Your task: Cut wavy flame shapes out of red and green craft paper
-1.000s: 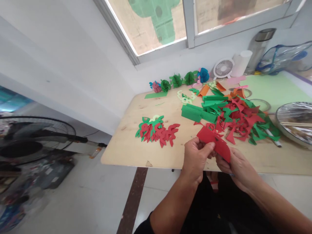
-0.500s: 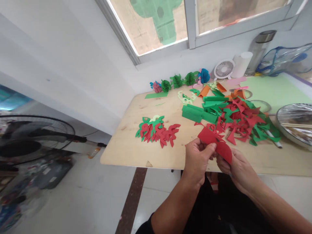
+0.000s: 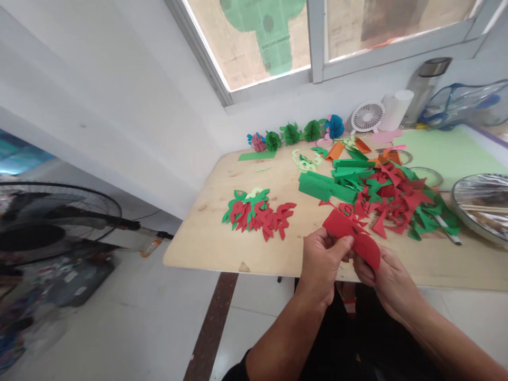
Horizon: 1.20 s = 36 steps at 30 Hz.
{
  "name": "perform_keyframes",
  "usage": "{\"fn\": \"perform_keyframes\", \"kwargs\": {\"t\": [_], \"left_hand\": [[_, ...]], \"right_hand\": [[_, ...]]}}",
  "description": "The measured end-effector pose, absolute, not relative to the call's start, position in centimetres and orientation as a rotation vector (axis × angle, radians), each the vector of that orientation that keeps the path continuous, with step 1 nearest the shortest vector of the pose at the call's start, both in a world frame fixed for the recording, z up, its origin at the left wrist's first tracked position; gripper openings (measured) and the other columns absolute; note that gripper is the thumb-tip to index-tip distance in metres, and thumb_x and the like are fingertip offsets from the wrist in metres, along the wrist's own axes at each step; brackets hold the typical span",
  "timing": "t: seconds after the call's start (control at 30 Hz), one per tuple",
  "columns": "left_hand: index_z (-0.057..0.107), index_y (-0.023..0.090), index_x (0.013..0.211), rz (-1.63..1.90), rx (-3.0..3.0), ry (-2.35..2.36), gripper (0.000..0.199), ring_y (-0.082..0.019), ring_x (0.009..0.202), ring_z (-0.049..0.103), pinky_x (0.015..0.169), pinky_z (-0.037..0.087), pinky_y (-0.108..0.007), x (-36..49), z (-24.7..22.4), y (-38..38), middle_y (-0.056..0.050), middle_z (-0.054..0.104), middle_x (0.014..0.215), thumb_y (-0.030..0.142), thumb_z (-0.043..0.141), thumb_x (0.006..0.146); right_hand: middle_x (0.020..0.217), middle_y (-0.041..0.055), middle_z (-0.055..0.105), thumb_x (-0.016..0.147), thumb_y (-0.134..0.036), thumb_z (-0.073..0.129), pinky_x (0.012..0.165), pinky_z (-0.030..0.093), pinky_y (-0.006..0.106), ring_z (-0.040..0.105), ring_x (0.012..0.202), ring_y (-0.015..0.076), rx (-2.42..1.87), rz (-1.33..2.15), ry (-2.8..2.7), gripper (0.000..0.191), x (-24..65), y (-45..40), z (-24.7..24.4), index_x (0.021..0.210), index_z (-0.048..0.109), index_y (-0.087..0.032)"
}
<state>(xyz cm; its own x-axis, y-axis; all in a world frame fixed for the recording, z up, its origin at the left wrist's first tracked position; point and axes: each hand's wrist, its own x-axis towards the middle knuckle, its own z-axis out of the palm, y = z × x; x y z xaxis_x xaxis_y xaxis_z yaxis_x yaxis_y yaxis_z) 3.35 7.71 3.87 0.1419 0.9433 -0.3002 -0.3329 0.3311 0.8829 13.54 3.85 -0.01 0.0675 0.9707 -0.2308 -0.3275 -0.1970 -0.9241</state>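
Above the table's front edge, my left hand (image 3: pixel 323 259) pinches a folded piece of red paper (image 3: pixel 340 225) between thumb and fingers. A slit splits the paper, and its right part has a rounded edge. My right hand (image 3: pixel 384 270) is closed under and beside that rounded part; the paper covers its fingertips, so what they grip is hidden. Just beyond the hands lies a heap of red paper scraps (image 3: pixel 400 201) mixed with green ones. To the left is a small pile of red cut-out shapes (image 3: pixel 262 219) with green cut-outs (image 3: pixel 260 198).
Folded green paper strips (image 3: pixel 317 185) lie mid-table. Along the wall stand several paper honeycomb figures (image 3: pixel 291 134), a small white fan (image 3: pixel 367 116) and a bottle (image 3: pixel 426 87). A film-covered bowl (image 3: pixel 482 201) is at the right. A large floor fan (image 3: pixel 59 233) stands left of the table.
The slit in the red paper gapes wider, and the rounded part has swung slightly down and right with my right hand. The view has shifted a little.
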Motion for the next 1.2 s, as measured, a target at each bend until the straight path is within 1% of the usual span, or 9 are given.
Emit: {"fn": "perform_keyframes", "kwargs": {"t": [0.13, 0.27, 0.43, 0.57, 0.67, 0.8, 1.0, 1.2], "left_hand": [[0.063, 0.013, 0.064, 1.070, 0.760, 1.014, 0.012, -0.007, 0.046, 0.046, 0.049, 0.037, -0.021, 3.4, 4.0, 7.7, 0.001, 0.056, 0.050, 0.024, 0.068, 0.063], [0.064, 0.013, 0.064, 1.077, 0.741, 1.032, 0.015, -0.007, 0.045, 0.046, 0.049, 0.038, -0.022, 3.6, 4.1, 7.7, 0.001, 0.056, 0.049, 0.026, 0.069, 0.062], [0.064, 0.013, 0.063, 1.081, 0.734, 1.026, 0.013, -0.007, 0.046, 0.047, 0.049, 0.039, -0.021, 3.9, 4.2, 7.6, 0.001, 0.057, 0.050, 0.025, 0.069, 0.062], [0.064, 0.012, 0.064, 1.083, 0.718, 1.023, 0.013, -0.008, 0.047, 0.047, 0.049, 0.040, -0.021, 3.9, 4.3, 7.5, 0.000, 0.058, 0.052, 0.024, 0.069, 0.061], [0.065, 0.012, 0.064, 1.076, 0.717, 1.023, 0.015, -0.008, 0.048, 0.048, 0.049, 0.040, -0.021, 3.9, 4.3, 7.5, -0.001, 0.059, 0.054, 0.025, 0.070, 0.060], [0.067, 0.012, 0.068, 1.086, 0.740, 1.011, 0.016, -0.008, 0.049, 0.048, 0.050, 0.041, -0.021, 3.7, 4.1, 7.5, -0.002, 0.061, 0.058, 0.026, 0.070, 0.062], [0.068, 0.012, 0.071, 1.088, 0.769, 1.018, 0.014, -0.008, 0.049, 0.048, 0.050, 0.040, -0.022, 3.1, 3.8, 7.8, -0.003, 0.063, 0.061, 0.023, 0.068, 0.063], [0.071, 0.011, 0.077, 1.040, 0.821, 0.966, 0.017, -0.012, 0.059, 0.054, 0.057, 0.042, -0.023, 2.2, 3.8, 8.3, -0.004, 0.065, 0.065, 0.022, 0.067, 0.064]], "right_hand": [[0.046, -0.0070, 0.029, 0.085, -0.039, 0.055, 0.037, 0.020, 0.020, 0.021, 0.042, 0.0080, -1.182, 1.419, -0.766, 0.039, 13.6, 3.8, 0.0, 0.054, 0.040, -0.021], [0.045, -0.0075, 0.030, 0.083, -0.043, 0.056, 0.035, 0.020, 0.020, 0.021, 0.040, 0.0077, -1.204, 1.430, -0.745, 0.035, 13.7, 3.7, 0.1, 0.058, 0.044, -0.021], [0.045, -0.0076, 0.029, 0.083, -0.042, 0.056, 0.035, 0.019, 0.020, 0.020, 0.040, 0.0073, -1.203, 1.418, -0.743, 0.037, 13.8, 3.4, 0.0, 0.057, 0.042, -0.021], [0.045, -0.0076, 0.030, 0.084, -0.042, 0.054, 0.036, 0.018, 0.020, 0.020, 0.040, 0.0072, -1.199, 1.414, -0.758, 0.035, 13.8, 3.3, -0.1, 0.059, 0.044, -0.020], [0.045, -0.0080, 0.028, 0.082, -0.044, 0.056, 0.035, 0.018, 0.019, 0.019, 0.040, 0.0070, -1.214, 1.408, -0.742, 0.036, 13.7, 3.3, 0.0, 0.058, 0.044, -0.020], [0.045, -0.0088, 0.026, 0.079, -0.046, 0.060, 0.034, 0.018, 0.019, 0.018, 0.039, 0.0069, -1.237, 1.425, -0.718, 0.035, 13.5, 3.3, 0.3, 0.060, 0.046, -0.020], [0.046, -0.0081, 0.029, 0.079, -0.057, 0.055, 0.033, 0.021, 0.019, 0.022, 0.038, 0.0070, -1.304, 1.424, -0.738, 0.040, 13.3, 3.2, 0.2, 0.063, 0.049, -0.020], [0.044, -0.0088, 0.027, 0.078, -0.062, 0.055, 0.032, 0.022, 0.018, 0.022, 0.037, 0.0066, -1.297, 1.460, -0.724, 0.046, 13.0, 3.4, 0.3, 0.061, 0.046, -0.021]]}}
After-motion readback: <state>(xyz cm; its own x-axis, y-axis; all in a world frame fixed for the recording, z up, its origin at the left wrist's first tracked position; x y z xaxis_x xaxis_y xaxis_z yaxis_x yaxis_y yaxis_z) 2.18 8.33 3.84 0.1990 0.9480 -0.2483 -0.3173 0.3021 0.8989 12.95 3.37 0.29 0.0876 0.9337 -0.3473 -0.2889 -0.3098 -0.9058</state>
